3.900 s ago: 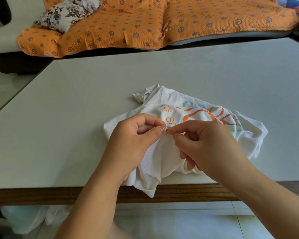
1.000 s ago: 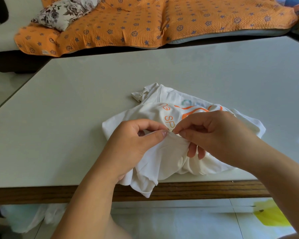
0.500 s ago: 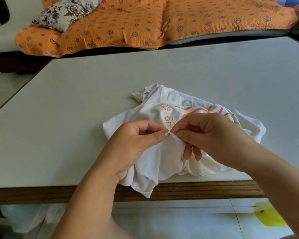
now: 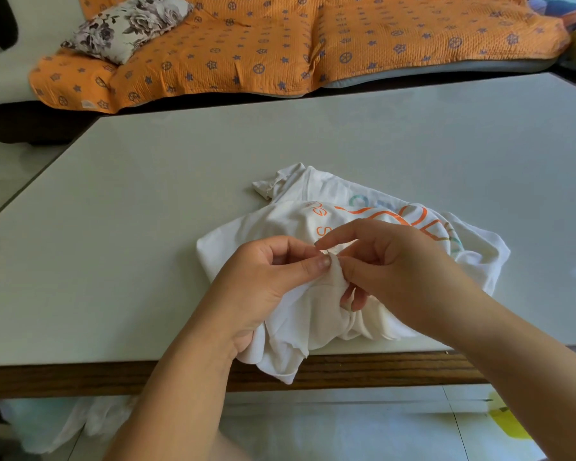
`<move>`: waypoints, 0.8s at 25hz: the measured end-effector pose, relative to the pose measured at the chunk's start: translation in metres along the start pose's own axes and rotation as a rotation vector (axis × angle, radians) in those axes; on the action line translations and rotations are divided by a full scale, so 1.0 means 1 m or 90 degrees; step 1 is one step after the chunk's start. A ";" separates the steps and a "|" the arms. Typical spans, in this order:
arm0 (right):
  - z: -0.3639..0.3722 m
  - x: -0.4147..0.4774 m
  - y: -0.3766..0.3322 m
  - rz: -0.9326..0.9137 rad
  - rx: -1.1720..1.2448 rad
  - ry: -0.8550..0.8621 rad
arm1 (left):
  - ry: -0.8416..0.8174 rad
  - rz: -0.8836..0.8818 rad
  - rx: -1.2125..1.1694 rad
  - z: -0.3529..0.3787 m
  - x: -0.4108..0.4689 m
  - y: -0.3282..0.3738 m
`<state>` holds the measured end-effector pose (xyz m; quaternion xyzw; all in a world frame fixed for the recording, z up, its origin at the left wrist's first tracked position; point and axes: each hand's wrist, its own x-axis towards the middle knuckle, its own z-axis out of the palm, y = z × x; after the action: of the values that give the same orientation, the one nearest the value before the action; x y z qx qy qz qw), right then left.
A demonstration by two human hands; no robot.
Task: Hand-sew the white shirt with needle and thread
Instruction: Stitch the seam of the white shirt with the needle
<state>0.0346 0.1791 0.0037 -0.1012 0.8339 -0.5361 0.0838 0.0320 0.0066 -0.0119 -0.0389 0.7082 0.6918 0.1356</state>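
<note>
A crumpled white shirt [image 4: 300, 224] with orange and teal print lies near the front edge of the table [image 4: 147, 201], one corner hanging over the wooden rim. My left hand [image 4: 263, 281] pinches a raised fold of the shirt between thumb and forefinger. My right hand [image 4: 389, 271] is just to its right, thumb and forefinger meeting at the same fold around a thin needle [image 4: 326, 251], of which only a short sliver shows. The thread is too fine to make out.
A sofa with an orange patterned cover [image 4: 280, 44] and a floral cushion [image 4: 127, 24] stands behind the table. White cloth or a bag [image 4: 67, 424] lies on the floor under the table's left side. A yellow object [image 4: 509, 424] lies on the tiled floor at the right.
My right hand has lifted its forefinger and shifted slightly at the fold. My left hand keeps its pinch on the shirt in the same place.
</note>
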 end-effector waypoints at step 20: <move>-0.012 0.022 0.005 0.157 0.658 0.039 | 0.041 -0.012 0.020 -0.002 0.003 0.000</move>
<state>0.0103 0.1861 0.0038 0.0676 0.4686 -0.8660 0.1610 0.0289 0.0047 -0.0131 -0.0660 0.7225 0.6777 0.1199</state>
